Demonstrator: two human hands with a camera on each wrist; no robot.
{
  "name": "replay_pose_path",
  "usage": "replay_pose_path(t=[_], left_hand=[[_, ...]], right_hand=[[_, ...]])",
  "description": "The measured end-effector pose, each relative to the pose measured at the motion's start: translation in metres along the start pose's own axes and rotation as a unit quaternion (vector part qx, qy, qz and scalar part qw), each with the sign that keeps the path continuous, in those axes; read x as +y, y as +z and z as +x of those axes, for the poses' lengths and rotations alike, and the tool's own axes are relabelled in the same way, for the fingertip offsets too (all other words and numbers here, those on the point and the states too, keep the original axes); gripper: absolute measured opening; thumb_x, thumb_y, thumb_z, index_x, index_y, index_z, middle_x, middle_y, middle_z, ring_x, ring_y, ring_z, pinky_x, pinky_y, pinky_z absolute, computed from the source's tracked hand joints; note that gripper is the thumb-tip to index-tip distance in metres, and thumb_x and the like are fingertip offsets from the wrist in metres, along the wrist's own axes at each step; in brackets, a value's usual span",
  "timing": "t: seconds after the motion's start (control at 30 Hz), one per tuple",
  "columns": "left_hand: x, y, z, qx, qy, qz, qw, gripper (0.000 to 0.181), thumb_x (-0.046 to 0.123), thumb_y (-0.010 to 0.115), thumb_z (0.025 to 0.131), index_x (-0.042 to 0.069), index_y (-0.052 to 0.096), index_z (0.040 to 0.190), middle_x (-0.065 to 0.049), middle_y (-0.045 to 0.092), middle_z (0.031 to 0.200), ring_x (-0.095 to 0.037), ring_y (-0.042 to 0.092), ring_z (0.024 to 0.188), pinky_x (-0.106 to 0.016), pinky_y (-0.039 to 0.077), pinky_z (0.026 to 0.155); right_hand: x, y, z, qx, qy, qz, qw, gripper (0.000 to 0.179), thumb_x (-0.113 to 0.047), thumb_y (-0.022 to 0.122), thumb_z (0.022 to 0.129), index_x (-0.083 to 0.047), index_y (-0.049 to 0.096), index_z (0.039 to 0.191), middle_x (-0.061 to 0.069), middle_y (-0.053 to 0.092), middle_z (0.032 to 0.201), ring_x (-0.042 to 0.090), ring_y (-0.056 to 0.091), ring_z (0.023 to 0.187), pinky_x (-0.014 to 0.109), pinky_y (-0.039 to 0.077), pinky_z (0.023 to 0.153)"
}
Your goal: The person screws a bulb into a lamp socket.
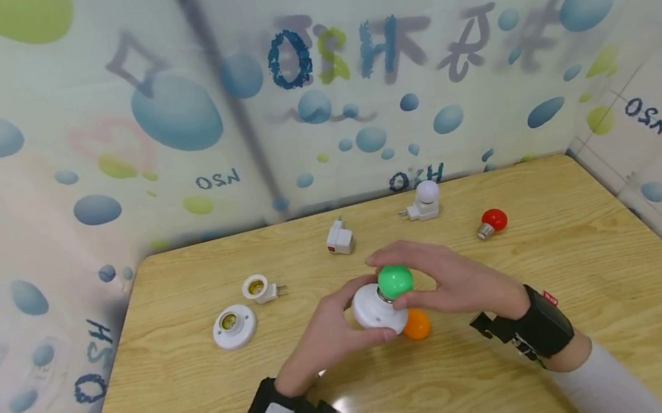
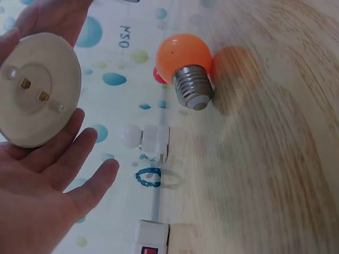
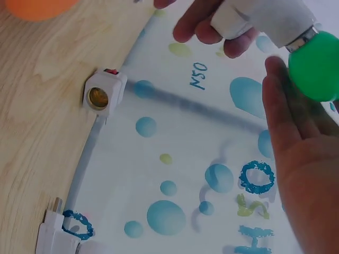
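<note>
My left hand [image 1: 327, 337] holds a round white lamp socket [image 1: 373, 313] by its rim, thumb on the near side and fingers on the far side. Its flat underside with two brass contacts shows in the left wrist view. A green light bulb [image 1: 395, 283] sits at the socket's mouth, a strip of its metal base visible between them. My right hand [image 1: 458, 280] has thumb and fingers on either side of the green bulb; the thumb is hidden in the right wrist view. Beneath the hands, an orange light bulb [image 2: 183, 55] lies on the table.
On the wooden table [image 1: 180, 397] at left are another round socket [image 1: 235, 327] and a plug-in socket [image 1: 256, 288]. Farther back stand a white plug adapter with a red switch [image 1: 339, 239] and a plug with a white bulb [image 1: 427, 200]. A red bulb [image 1: 494, 220] lies at right.
</note>
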State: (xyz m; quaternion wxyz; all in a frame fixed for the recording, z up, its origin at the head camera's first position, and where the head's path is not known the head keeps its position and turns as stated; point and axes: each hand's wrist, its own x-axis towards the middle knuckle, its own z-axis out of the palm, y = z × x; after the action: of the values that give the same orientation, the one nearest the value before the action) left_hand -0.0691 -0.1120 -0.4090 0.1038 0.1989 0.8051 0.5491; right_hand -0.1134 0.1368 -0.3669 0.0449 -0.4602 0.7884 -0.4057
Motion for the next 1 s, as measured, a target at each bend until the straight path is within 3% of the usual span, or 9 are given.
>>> replay_pose_path(t=[0.1,0.2,0.47,0.6,0.8,1.0], left_hand=[[0.001,-0.003,-0.001,-0.021,-0.004,-0.036,0.9991,0.073,0.028,0.090,0.080,0.017,0.058,0.145,0.007,0.063,0.141,-0.016,0.057,0.129,-0.048,0.043,0.111],[0.001,-0.003,-0.002,-0.014,-0.010,-0.045,0.9988,0.073,0.029,0.090,0.080,0.018,0.058,0.145,0.007,0.063,0.141,-0.018,0.056,0.129,-0.050,0.041,0.111],[0.000,0.003,-0.003,0.068,0.021,0.009,0.9974,0.077,0.031,0.093,0.077,0.016,0.058,0.144,0.003,0.068,0.131,-0.017,0.062,0.115,-0.046,0.049,0.099],[0.001,0.007,-0.003,0.105,0.023,0.034,0.9936,0.081,0.032,0.094,0.076,0.010,0.058,0.145,0.001,0.068,0.132,-0.016,0.064,0.112,-0.044,0.051,0.095],[0.002,0.013,-0.004,0.151,0.053,0.082,0.9837,0.079,0.027,0.095,0.074,0.005,0.059,0.141,-0.006,0.066,0.134,-0.025,0.062,0.118,-0.052,0.050,0.099],[0.000,0.019,-0.002,0.183,0.068,0.109,0.9745,0.079,0.028,0.094,0.075,0.005,0.057,0.141,-0.006,0.066,0.133,-0.026,0.061,0.117,-0.054,0.049,0.098]], right_hand=[[0.000,-0.003,0.000,-0.016,-0.026,0.009,0.9995,0.058,-0.017,0.079,0.093,-0.014,0.056,0.147,0.006,0.060,0.144,0.024,0.058,0.128,0.048,0.052,0.102],[0.000,-0.003,0.000,-0.011,-0.035,0.010,0.9993,0.055,-0.013,0.078,0.093,-0.012,0.057,0.145,0.005,0.062,0.141,0.022,0.061,0.124,0.043,0.054,0.100],[0.004,0.005,0.002,0.062,-0.076,-0.022,0.9950,0.062,-0.007,0.082,0.087,-0.002,0.057,0.144,0.011,0.066,0.137,0.027,0.063,0.125,0.038,0.054,0.102],[0.006,0.011,0.004,0.099,-0.096,-0.030,0.9900,0.060,-0.016,0.080,0.090,0.000,0.057,0.143,0.013,0.067,0.133,0.028,0.066,0.120,0.035,0.055,0.100],[0.005,0.017,0.005,0.126,-0.092,-0.040,0.9869,0.056,-0.029,0.071,0.096,-0.004,0.057,0.144,0.014,0.067,0.134,0.028,0.067,0.119,0.033,0.055,0.099],[0.001,0.019,0.005,0.129,-0.066,-0.045,0.9884,0.058,-0.018,0.078,0.092,-0.006,0.057,0.144,0.013,0.065,0.137,0.027,0.065,0.121,0.039,0.056,0.098]])
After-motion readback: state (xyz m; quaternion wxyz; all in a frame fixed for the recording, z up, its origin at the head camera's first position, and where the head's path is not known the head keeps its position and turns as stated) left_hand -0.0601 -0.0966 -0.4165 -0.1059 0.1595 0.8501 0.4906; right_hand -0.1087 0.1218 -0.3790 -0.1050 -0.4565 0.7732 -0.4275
